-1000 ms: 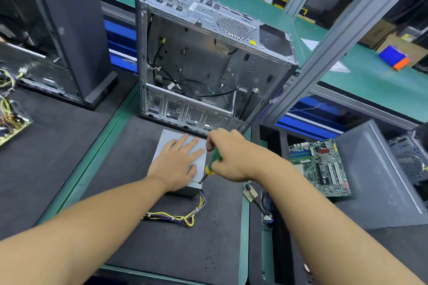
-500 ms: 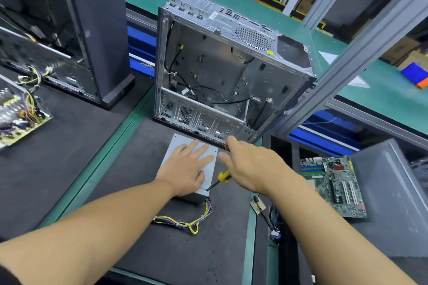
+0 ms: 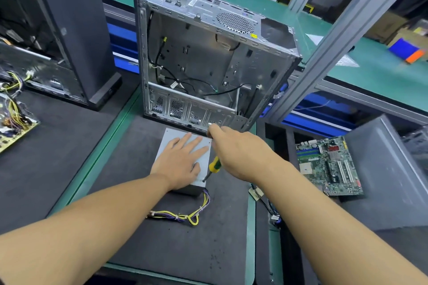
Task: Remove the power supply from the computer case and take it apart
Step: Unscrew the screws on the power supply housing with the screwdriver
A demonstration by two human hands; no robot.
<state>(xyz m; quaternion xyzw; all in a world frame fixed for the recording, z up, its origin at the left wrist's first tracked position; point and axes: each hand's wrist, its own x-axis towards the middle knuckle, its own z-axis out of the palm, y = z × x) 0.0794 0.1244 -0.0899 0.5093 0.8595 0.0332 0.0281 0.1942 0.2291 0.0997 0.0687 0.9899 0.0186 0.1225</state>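
The grey metal power supply [image 3: 205,157] lies flat on the dark mat, just in front of the open silver computer case [image 3: 203,58]. A bundle of yellow and purple wires [image 3: 185,214] trails from its near end. My left hand [image 3: 180,162] presses flat on the supply's top, fingers spread. My right hand [image 3: 236,150] holds a screwdriver [image 3: 214,165] with a green and yellow handle, its tip down at the supply's near right corner. The forefinger of that hand stretches toward the supply's far right corner.
A black tower case [image 3: 58,30] stands at the left, with a loose circuit board and wires [image 3: 14,122] beside it. A green motherboard [image 3: 328,164] lies in the grey bin [image 3: 389,180] at the right. A slanted aluminium post [image 3: 335,41] crosses behind the case.
My right hand has loosened around the screwdriver and reached its forefinger forward to the supply's far right corner. The left hand stays flat on the supply. The camera has shifted.
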